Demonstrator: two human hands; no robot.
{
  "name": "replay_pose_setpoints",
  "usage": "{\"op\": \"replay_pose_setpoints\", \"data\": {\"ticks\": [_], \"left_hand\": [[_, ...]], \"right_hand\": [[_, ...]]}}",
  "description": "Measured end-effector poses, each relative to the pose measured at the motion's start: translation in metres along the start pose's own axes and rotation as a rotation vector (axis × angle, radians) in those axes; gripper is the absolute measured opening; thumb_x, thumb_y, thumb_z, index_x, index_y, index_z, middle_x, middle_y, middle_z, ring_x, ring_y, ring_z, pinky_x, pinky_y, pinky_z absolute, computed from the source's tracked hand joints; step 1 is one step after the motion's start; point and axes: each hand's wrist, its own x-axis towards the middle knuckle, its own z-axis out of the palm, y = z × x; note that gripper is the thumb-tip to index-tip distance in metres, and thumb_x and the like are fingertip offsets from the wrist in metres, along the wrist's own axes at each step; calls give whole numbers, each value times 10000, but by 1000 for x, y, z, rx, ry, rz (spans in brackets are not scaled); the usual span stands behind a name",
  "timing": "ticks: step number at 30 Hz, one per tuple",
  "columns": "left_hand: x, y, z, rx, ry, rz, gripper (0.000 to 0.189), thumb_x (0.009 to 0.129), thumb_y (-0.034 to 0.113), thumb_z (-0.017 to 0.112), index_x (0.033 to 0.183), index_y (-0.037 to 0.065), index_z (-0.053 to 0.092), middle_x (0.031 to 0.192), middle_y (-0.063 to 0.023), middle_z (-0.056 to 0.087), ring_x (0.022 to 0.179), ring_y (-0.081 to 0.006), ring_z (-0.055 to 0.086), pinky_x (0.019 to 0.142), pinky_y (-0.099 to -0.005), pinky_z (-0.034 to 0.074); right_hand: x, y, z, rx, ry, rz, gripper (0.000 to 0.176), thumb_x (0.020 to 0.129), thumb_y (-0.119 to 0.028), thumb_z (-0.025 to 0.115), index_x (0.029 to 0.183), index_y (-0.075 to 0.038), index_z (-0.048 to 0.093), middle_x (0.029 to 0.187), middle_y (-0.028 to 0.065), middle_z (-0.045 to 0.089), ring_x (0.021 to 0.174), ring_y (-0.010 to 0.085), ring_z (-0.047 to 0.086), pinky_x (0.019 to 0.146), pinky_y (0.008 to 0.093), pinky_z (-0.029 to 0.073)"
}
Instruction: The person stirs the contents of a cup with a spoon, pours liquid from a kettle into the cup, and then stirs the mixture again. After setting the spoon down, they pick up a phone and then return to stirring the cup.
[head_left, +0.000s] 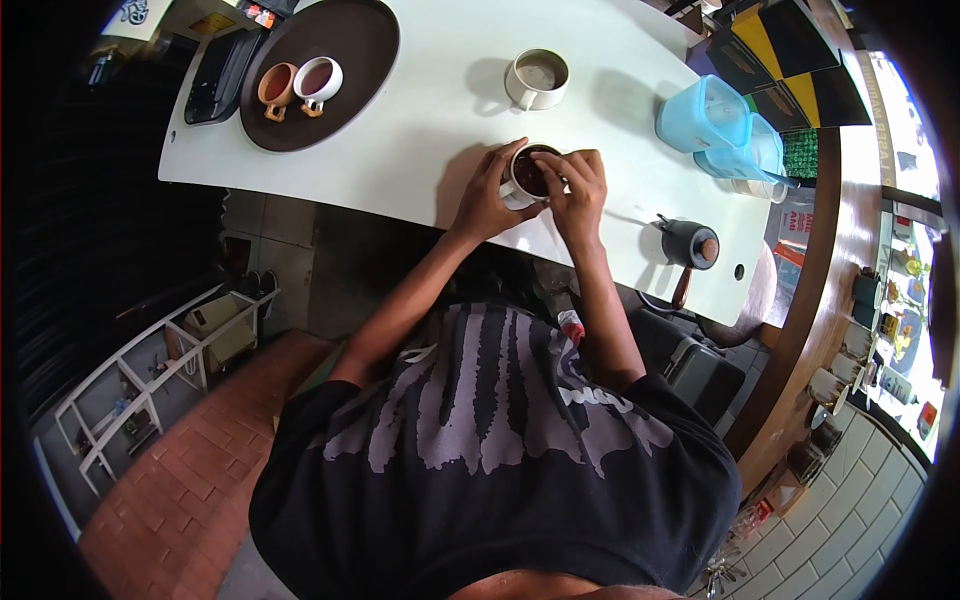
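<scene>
A white cup with dark contents stands near the front edge of the white table. My left hand is closed around its left side, fingers along the wall and rim. Over the right rim is my right hand, its thumb and fingers pinched together above the opening; whatever they hold, if anything, is too small to make out. Just beyond sits a larger white mug with a pale greyish inside. To the right stands a small black kettle with a wooden knob and handle.
A round dark tray at the left carries a brown cup and a white cup. Blue plastic pitchers and black-and-yellow boxes occupy the right back. A wooden counter runs along the right.
</scene>
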Motion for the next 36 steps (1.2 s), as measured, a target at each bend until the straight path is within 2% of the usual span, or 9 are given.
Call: {"op": "replay_pose_setpoints", "data": {"ticks": [4, 8, 13, 18, 23, 26, 28, 33, 36], "left_hand": [[0, 5, -3, -2, 0, -7, 959, 702, 248, 935, 1508, 69, 446, 1388, -163, 580, 1276, -332, 593, 1062, -448, 507], [1, 3, -1, -29, -2, -18, 957, 701, 263, 937, 1505, 72, 453, 1378, -179, 574, 1272, -350, 576, 1050, -448, 514], [0, -2, -1, 4, 21, 26, 956, 701, 275, 939, 1501, 71, 457, 1373, -185, 575, 1268, -357, 579, 1042, -439, 519], [0, 2, -1, -1, 22, 1, 944, 707, 307, 940, 1486, 62, 466, 1377, -182, 571, 1262, -349, 586, 1042, -438, 520], [0, 3, -1, -18, 5, -26, 946, 709, 316, 940, 1488, 63, 466, 1374, -181, 573, 1259, -348, 588, 1045, -445, 519], [1, 1, -1, 6, 3, -10, 952, 707, 305, 939, 1494, 65, 459, 1369, -181, 577, 1257, -349, 590, 1043, -451, 519], [2, -1, 0, -3, 10, 5, 961, 704, 291, 939, 1500, 68, 450, 1363, -178, 581, 1254, -348, 593, 1040, -457, 520], [0, 1, 0, 20, 12, 1, 953, 711, 245, 934, 1507, 69, 440, 1375, -162, 588, 1278, -331, 602, 1052, -432, 520], [1, 3, -1, 28, 10, -2, 947, 718, 242, 931, 1507, 67, 438, 1373, -163, 588, 1280, -329, 602, 1041, -433, 529]], "right_hand": [[-4, 6, -18, -34, 41, 107, 181, 806, -4, 796, 966, -87, 806, 769, 32, 658, 761, 228, 531, 719, 359, 469], [-13, -8, -29, 24, -36, 190, 174, 813, -7, 800, 967, -86, 811, 798, 27, 704, 796, 214, 549, 735, 338, 481], [-5, -12, -5, 116, -72, 162, 146, 810, -25, 784, 950, -67, 796, 808, 42, 700, 838, 240, 568, 760, 363, 490], [14, 3, -7, -61, -38, -2, 146, 810, -47, 778, 951, -86, 786, 786, 35, 654, 783, 251, 546, 717, 377, 475], [4, -2, -28, -53, -48, 118, 133, 824, -25, 790, 944, -80, 798, 793, 29, 684, 778, 227, 540, 729, 365, 483], [-4, -6, -20, 91, -89, 192, 120, 831, -37, 794, 946, -68, 806, 868, 41, 739, 810, 222, 562, 757, 340, 497], [-6, -9, -7, 153, -68, 205, 132, 828, -38, 796, 955, -71, 808, 856, 46, 729, 820, 224, 566, 769, 339, 498], [10, 0, 9, 87, 18, 110, 108, 832, -47, 781, 939, -63, 779, 783, 47, 664, 800, 251, 548, 726, 380, 476], [8, 10, -5, -10, 40, 63, 152, 802, -42, 798, 946, -90, 791, 774, 34, 657, 787, 242, 544, 723, 371, 474]]}}
